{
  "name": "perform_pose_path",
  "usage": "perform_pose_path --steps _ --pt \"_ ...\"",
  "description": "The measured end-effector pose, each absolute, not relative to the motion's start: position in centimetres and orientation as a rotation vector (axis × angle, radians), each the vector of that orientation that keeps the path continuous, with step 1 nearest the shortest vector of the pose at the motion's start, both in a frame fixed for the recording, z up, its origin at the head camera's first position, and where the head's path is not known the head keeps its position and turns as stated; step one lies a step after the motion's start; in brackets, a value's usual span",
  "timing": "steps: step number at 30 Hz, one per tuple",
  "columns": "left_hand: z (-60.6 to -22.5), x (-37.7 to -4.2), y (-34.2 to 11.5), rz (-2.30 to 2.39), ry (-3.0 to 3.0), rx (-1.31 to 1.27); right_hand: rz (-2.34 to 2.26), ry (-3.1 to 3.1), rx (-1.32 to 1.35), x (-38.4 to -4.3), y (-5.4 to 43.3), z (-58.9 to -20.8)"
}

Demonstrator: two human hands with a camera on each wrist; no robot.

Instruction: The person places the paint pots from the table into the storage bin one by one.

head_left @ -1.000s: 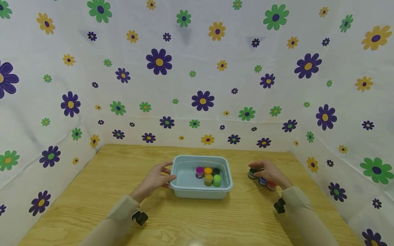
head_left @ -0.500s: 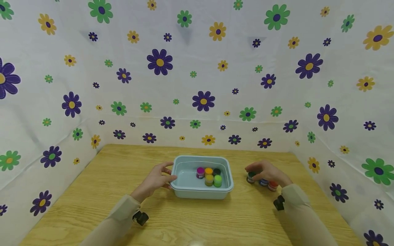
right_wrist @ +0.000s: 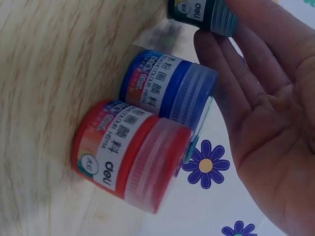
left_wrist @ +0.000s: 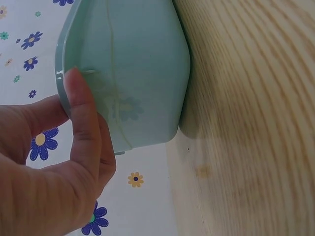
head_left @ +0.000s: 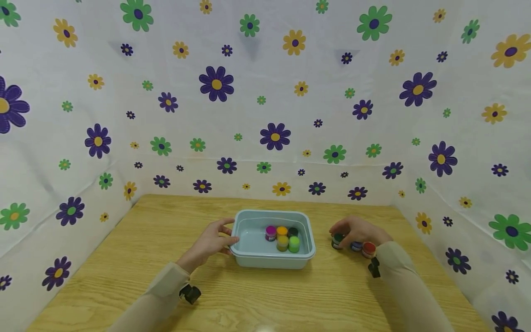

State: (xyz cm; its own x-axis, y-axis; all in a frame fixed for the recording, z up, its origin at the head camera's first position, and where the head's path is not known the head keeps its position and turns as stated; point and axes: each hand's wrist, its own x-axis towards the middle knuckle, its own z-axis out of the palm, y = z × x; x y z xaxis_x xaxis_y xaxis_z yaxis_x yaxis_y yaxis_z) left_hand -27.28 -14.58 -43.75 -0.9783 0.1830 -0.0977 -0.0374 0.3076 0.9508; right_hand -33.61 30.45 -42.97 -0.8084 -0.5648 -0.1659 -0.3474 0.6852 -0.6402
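My left hand point(head_left: 212, 240) holds the left end of a light blue plastic tub point(head_left: 274, 262). In the left wrist view its thumb and fingers pinch the tub's rim point(left_wrist: 60, 59). At the right, my right hand point(head_left: 362, 230) pinches a dark green paint jar point(right_wrist: 197, 11) by its lid, the jar upright and low at the table. Under and beside that hand stand a blue paint jar point(right_wrist: 165, 86) and a red paint jar point(right_wrist: 130, 152), both with clear ribbed lids. My palm hides part of the blue jar in the head view.
Several paint jars stand grouped in the tub: purple point(head_left: 271, 233), orange point(head_left: 282, 231), black point(head_left: 292, 232), ochre point(head_left: 282, 243) and light green point(head_left: 294, 244). The wooden table point(head_left: 249, 299) is enclosed by a flowered cloth point(head_left: 265, 101) at the back and sides.
My right hand has shifted slightly left with the dark green jar, widening its gap from the blue one. More of the red jar shows. My left hand keeps its hold on the tub.
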Motion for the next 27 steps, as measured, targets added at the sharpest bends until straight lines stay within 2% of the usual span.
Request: perform_pose_path --steps 8,27 --pt "-43.6 -27.4 -14.5 1.742 2.375 0.146 -0.959 2.585 -0.61 -33.2 30.6 -43.0" --pt "-43.6 -27.1 -14.4 1.759 2.373 0.138 -1.274 2.495 -0.658 -31.8 27.7 -42.7"
